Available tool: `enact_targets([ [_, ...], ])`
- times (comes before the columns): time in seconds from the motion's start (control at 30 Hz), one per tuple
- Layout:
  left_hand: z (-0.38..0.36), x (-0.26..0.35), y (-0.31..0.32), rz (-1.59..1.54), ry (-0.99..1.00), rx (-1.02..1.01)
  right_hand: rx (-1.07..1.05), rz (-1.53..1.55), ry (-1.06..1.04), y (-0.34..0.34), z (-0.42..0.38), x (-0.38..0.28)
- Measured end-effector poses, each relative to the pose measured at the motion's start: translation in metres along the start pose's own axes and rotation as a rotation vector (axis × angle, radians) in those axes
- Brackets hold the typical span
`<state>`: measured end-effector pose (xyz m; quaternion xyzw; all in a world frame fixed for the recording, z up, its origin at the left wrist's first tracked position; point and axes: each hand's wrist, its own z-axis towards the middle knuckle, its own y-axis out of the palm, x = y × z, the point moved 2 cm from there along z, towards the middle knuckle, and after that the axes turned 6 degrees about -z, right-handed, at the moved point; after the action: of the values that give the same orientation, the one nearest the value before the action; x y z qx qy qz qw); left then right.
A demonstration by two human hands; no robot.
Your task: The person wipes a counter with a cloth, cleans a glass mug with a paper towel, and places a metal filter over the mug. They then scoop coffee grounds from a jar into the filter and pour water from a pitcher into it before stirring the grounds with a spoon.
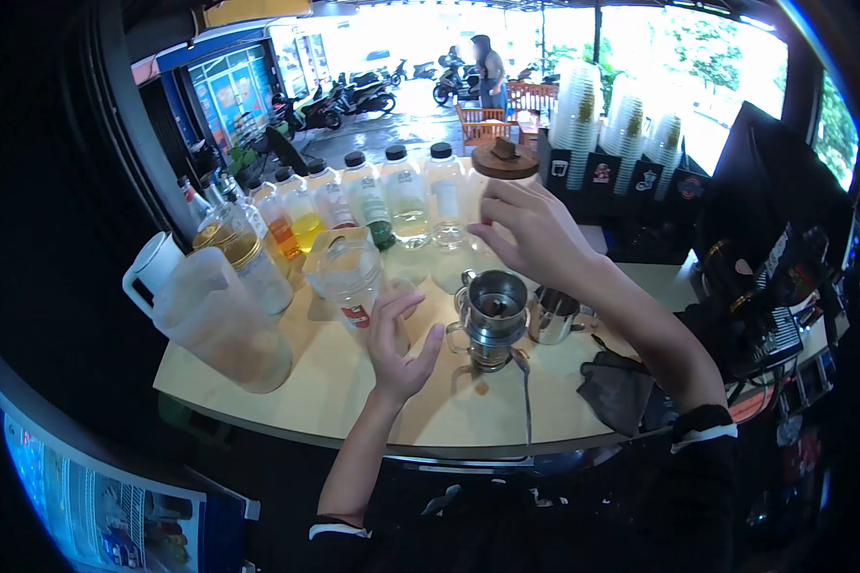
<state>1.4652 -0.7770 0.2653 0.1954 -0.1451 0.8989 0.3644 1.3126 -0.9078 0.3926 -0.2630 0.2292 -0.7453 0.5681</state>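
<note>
Hovering open at nine o'clock of the metal coffee filter (492,320), the left hand (398,346) holds nothing, while the right hand (530,232) spreads empty at twelve.

A pale wooden counter (306,382) fronts an open stall facing a bright, daylit forecourt. Parked motorbikes (354,95) line wet-looking pavement, with wooden chairs (487,122) beside them and a person (490,69) standing beyond. Green trees (707,43) fill the right. A blue shopfront (215,91) sits at left, and dark framing (134,143) edges the stall.
</note>
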Motion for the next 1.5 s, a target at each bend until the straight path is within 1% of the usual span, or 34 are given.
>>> enact_targets([
  [0.03, 0.006, -0.002, 0.01, -0.013, 0.004, -0.005, -0.001, -0.013, 0.007, -0.007, -0.011, 0.005],
  [0.1, 0.014, -0.015, 0.031, -0.166, -0.06, -0.067, -0.17, 0.003, 0.284, -0.016, -0.037, 0.019],
  [0.13, 0.014, -0.027, 0.039, -0.232, -0.127, -0.131, -0.179, 0.053, 0.381, -0.018, -0.052, 0.026],
  [0.17, 0.015, -0.031, 0.045, -0.249, -0.119, -0.139, -0.175, 0.036, 0.39, -0.018, -0.068, 0.033],
  [0.23, 0.014, -0.039, 0.056, -0.366, -0.266, -0.271, -0.261, 0.093, 0.583, -0.013, -0.107, 0.048],
  [0.27, 0.009, -0.051, 0.06, -0.404, -0.314, -0.336, -0.252, 0.079, 0.595, -0.008, -0.126, 0.055],
  [0.33, 0.003, -0.051, 0.063, -0.426, -0.321, -0.374, -0.411, 0.121, 0.837, 0.007, -0.17, 0.067],
  [0.37, 0.0, -0.051, 0.065, -0.436, -0.336, -0.399, -0.408, 0.115, 0.848, 0.011, -0.186, 0.072],
  [0.43, -0.005, -0.05, 0.065, -0.448, -0.365, -0.429, -0.565, 0.248, 0.985, 0.026, -0.215, 0.077],
  [0.47, -0.006, -0.047, 0.064, -0.438, -0.392, -0.444, -0.517, 0.28, 0.959, 0.031, -0.222, 0.077],
  [0.5, -0.008, -0.045, 0.062, -0.425, -0.421, -0.457, -0.521, 0.284, 0.961, 0.034, -0.23, 0.077],
  [0.57, -0.012, -0.047, 0.06, -0.404, -0.446, -0.453, -0.463, 0.402, 1.011, 0.037, -0.233, 0.072],
  [0.6, -0.014, -0.047, 0.059, -0.385, -0.466, -0.451, -0.469, 0.407, 1.011, 0.042, -0.24, 0.073],
  [0.67, -0.015, -0.046, 0.058, -0.37, -0.461, -0.461, -0.218, 0.863, 1.042, 0.054, -0.245, 0.073],
  [0.7, -0.016, -0.044, 0.058, -0.357, -0.449, -0.47, -0.225, 0.87, 1.039, 0.057, -0.248, 0.075],
  [0.77, -0.02, -0.046, 0.057, -0.348, -0.449, -0.444, -0.173, 0.808, 1.062, 0.046, -0.233, 0.069],
  [0.83, -0.022, -0.047, 0.057, -0.38, -0.482, -0.424, -0.164, 0.822, 1.054, 0.039, -0.224, 0.073],
  [0.9, -0.025, -0.051, 0.057, -0.339, -0.472, -0.422, -0.152, 0.832, 1.047, 0.03, -0.214, 0.08],
  [0.97, -0.025, -0.053, 0.058, -0.341, -0.467, -0.414, -0.09, 0.853, 1.016, 0.016, -0.195, 0.085],
  [1.0, -0.025, -0.053, 0.058, -0.339, -0.468, -0.411, -0.014, 0.871, 0.925, 0.006, -0.18, 0.082],
  [1.03, -0.024, -0.052, 0.058, -0.328, -0.464, -0.419, -0.015, 0.873, 0.923, -0.003, -0.165, 0.078],
  [1.1, -0.023, -0.051, 0.057, -0.314, -0.462, -0.429, 0.007, 0.831, 0.819, -0.018, -0.14, 0.072],
  [1.13, -0.022, -0.05, 0.057, -0.308, -0.467, -0.43, -0.015, 0.827, 0.774, -0.023, -0.129, 0.071],
  [1.17, -0.021, -0.049, 0.057, -0.303, -0.472, -0.432, -0.016, 0.828, 0.775, -0.029, -0.119, 0.068],
  [1.2, -0.02, -0.047, 0.057, -0.303, -0.474, -0.432, -0.067, 0.83, 0.76, -0.034, -0.109, 0.065],
  [1.23, -0.02, -0.044, 0.057, -0.3, -0.488, -0.428, -0.118, 0.831, 0.745, -0.036, -0.101, 0.062],
  [1.37, -0.019, -0.045, 0.056, -0.278, -0.506, -0.428, -0.135, 0.909, 0.688, -0.033, -0.082, 0.059],
  [1.47, -0.02, -0.047, 0.057, -0.282, -0.482, -0.423, -0.168, 0.843, 0.677, -0.032, -0.07, 0.056],
  [1.5, -0.021, -0.048, 0.058, -0.283, -0.483, -0.425, -0.17, 0.806, 0.631, -0.031, -0.068, 0.057],
])
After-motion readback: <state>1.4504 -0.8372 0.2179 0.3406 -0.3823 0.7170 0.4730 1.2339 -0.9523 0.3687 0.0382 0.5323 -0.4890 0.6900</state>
